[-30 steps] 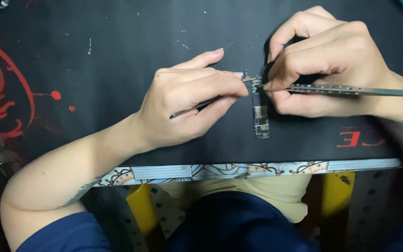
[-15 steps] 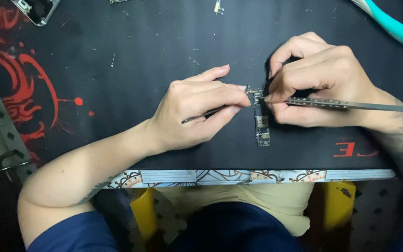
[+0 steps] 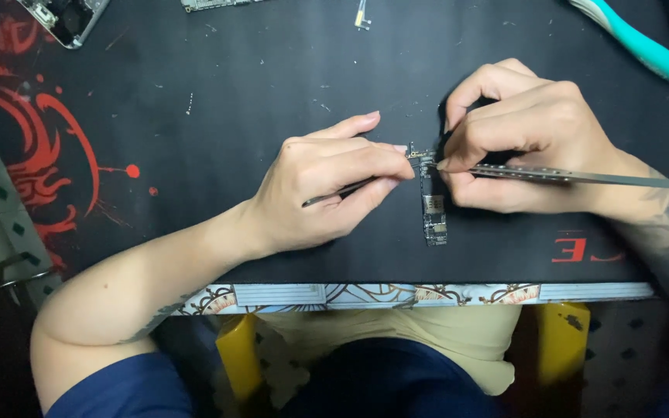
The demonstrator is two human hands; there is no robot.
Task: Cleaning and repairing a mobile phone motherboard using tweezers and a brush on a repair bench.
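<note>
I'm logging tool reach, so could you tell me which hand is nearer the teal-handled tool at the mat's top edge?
Right. The right hand lies just below-left of the teal-handled tool; the left hand is far left.

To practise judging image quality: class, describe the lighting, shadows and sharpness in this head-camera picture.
Head view: even overhead light, soft shadow under the right hand; left hand and small circuit board sharp; black mat shows dust specks without glare; the board's fine parts are too small to resolve.

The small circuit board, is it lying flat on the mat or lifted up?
Flat: the circuit board lies full-length on the black mat, upper end between both hands' tools.
</note>
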